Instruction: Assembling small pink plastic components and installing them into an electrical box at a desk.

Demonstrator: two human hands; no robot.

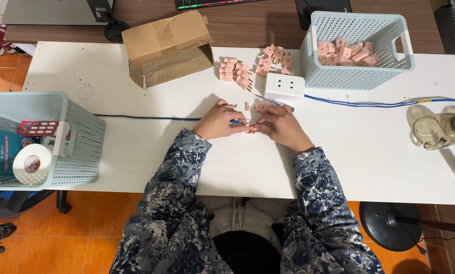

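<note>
Home workshop — white table (136, 152), pink plugs (235, 71) in baskets (359, 76)

A heap of plug adapters (248, 68) is lying at twelve o'clock from the hands, a socket block (284, 84) sitting just at its four o'clock, a basket (358, 76) at two.

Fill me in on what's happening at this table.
A person seated at the white table has both hands together over a small pink plug piece. The left hand and right hand pinch it between their fingertips. More pink plugs lie loose beside a white socket block, and others fill the pale blue basket behind.
</note>
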